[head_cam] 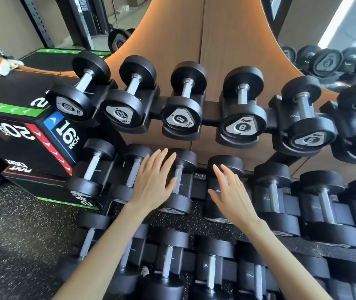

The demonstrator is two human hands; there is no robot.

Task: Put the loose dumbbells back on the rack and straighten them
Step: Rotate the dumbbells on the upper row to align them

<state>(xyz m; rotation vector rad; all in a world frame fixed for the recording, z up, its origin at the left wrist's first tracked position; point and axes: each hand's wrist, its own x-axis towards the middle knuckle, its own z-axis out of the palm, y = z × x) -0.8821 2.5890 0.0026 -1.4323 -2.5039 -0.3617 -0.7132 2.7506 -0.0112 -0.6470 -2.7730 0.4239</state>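
Both hands are spread flat with the fingers wide, and neither one holds anything. The left hand [153,180] hovers over the middle-tier dumbbell [178,182], with its fingertips near the far black head and its thumb beside the steel handle. If the palm touches the dumbbell or only hangs above it, I cannot tell. The right hand [232,194] is just beside it, over the next dumbbell [222,187] of the same tier, and it hides most of that handle.

Above both hands, the top tier of the rack [210,109] carries a row of dumbbells in black cradles. The one marked 8 [182,105] sits straight above the left hand, and another marked 8 [243,114] sits above the right hand. Further to the left are two marked 10 [125,98].

Below the wrists, near the forearms, the lowest tier holds more dumbbells [168,256]. Far to the left of the left hand stands a black plyo box [21,131] with "16 INCH" on its side, on a speckled rubber floor [21,234].
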